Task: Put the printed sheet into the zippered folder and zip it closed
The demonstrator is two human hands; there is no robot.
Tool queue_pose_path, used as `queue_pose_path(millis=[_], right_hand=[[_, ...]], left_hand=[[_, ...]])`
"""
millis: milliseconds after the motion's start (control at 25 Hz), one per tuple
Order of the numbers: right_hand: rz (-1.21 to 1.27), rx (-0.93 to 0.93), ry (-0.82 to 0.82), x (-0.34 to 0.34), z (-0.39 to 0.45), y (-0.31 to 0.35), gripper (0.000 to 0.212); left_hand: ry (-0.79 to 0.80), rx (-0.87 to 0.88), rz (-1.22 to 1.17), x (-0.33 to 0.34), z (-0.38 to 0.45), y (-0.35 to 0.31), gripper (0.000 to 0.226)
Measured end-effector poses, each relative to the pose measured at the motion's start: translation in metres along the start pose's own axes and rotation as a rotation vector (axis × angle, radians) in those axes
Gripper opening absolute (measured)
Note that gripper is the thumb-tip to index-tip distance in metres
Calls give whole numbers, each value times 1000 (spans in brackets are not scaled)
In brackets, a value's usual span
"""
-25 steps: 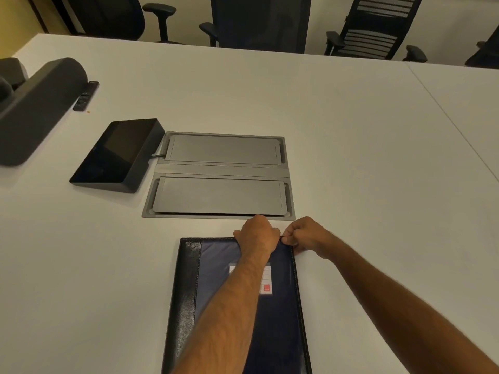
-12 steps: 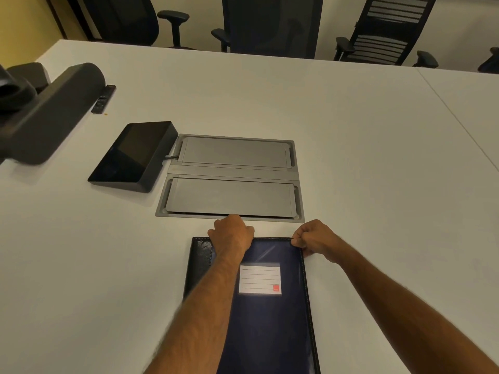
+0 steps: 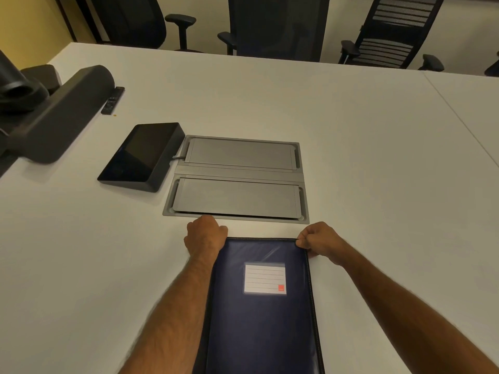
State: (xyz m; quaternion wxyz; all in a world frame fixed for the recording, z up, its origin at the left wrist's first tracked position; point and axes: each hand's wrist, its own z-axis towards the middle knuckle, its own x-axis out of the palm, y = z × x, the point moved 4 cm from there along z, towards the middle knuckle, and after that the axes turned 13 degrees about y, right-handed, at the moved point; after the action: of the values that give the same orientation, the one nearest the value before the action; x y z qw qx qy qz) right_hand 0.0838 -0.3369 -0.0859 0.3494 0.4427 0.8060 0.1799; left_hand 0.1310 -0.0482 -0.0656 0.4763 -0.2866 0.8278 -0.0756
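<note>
The white table (image 3: 351,157) spreads out ahead of me, with the dark zippered folder (image 3: 262,319) lying flat at its near edge, just this side of the grey cable hatch (image 3: 237,179). My left hand (image 3: 206,236) has slid from the middle of the folder's far edge to its far left corner, fingers curled over something I can't see (presumably the zip pull), while my right hand (image 3: 318,241) still pinches the far right corner. The far edge now looks closed, so I judge the sheet is inside and the zipping nearly done.
</note>
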Motion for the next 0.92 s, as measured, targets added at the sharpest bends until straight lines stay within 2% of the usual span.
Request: queue_pose_path(millis=[320,560,800,920], right_hand=[[-27,-18,-19,1,-1,0,5],[-34,-18,-35,2,-3,2,9],[-13,-30,-68,3,-7,3,5],[-15,-44,-70,3,-10,3,3]], left_hand=[[-34,-18,-27,-17,2,19,19],[-39,6,-34,-23,2,26,17],[-22,-38,-66,-25,3,37,23],[5,-74,-64,-25,2,50,34]])
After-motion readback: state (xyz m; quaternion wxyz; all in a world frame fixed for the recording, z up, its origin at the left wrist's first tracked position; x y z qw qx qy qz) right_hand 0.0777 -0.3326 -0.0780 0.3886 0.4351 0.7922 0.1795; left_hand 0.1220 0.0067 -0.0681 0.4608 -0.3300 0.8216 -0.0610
